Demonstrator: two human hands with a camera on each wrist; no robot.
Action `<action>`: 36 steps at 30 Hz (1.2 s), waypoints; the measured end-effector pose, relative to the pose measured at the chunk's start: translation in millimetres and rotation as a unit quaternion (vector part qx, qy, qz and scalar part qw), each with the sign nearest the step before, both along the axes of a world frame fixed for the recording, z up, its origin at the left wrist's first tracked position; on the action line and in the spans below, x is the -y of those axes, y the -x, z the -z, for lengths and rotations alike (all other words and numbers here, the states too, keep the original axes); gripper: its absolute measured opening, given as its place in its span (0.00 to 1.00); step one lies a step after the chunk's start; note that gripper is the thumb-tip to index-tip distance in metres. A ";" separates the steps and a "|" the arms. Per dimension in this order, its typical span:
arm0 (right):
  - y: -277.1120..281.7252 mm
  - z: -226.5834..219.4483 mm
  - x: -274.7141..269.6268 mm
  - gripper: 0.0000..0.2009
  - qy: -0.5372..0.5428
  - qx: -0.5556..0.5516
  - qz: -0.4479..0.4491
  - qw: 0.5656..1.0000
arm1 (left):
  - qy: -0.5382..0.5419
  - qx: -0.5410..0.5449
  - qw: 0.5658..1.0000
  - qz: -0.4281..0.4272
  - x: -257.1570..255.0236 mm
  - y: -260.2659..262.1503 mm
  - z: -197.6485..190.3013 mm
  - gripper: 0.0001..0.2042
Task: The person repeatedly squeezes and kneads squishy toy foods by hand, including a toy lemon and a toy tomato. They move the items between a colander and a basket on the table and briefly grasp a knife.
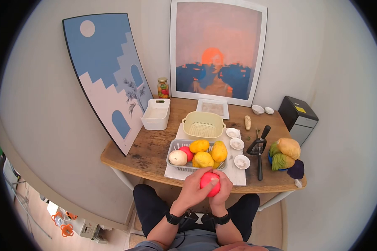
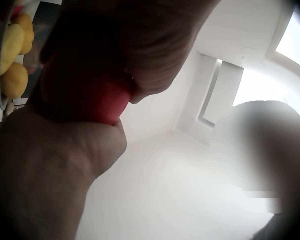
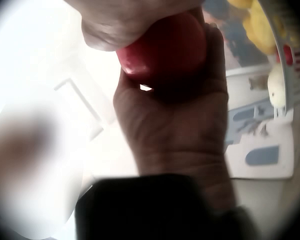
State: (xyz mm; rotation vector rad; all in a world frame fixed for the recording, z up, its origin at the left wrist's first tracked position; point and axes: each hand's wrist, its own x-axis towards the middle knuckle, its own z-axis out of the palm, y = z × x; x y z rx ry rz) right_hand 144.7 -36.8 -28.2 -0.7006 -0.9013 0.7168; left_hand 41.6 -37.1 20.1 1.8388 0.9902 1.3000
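Observation:
Both hands hold a smooth, round pinkish-red fruit close to the body, in front of the table's near edge. My left hand curls round its left side, with the thumb across its face. On the other side my right hand cups it. In the right wrist view the right palm lies under the red fruit. Just beyond the hands stands a grey basket. It holds several yellow fruits, another red fruit and a pale round one.
A cream colander stands behind the basket on a white mat. Three small white dishes line its right side. Farther right are a black-handled tool and a bowl of vegetables. A white bin stands at back left.

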 end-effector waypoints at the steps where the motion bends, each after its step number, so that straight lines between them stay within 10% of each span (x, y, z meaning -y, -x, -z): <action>1: -3.5 6.0 -3.3 0.13 0.046 -0.111 -0.080 0.990 | -0.062 -0.032 0.997 -0.023 1.6 -1.8 -1.1 0.19; 8: -10.3 4.2 -1.5 0.15 0.149 -0.182 -0.255 0.938 | -0.227 -0.118 0.967 -0.007 0.5 -0.6 -2.1 0.22; 12: -7.9 5.9 -6.2 0.17 0.167 -0.319 -0.344 0.867 | -0.192 0.028 0.980 -0.051 1.9 -1.2 10.5 0.16; 16: 0.5 -9.0 6.3 0.22 0.119 0.002 -0.147 0.982 | 0.015 0.238 0.971 -0.025 -2.0 2.9 15.3 0.10; 21: 9.9 -16.2 12.0 0.28 -0.045 0.362 0.074 0.928 | 0.091 0.351 0.931 -0.040 -9.8 10.9 15.8 0.09; 30: 10.2 -24.2 7.2 0.29 -0.212 0.483 0.097 0.844 | 0.211 0.419 0.883 -0.017 -16.3 26.1 13.7 0.16; 36: 9.7 -19.3 3.3 0.29 -0.184 0.420 0.081 0.885 | 0.216 0.385 0.896 0.051 -14.3 27.9 9.6 0.17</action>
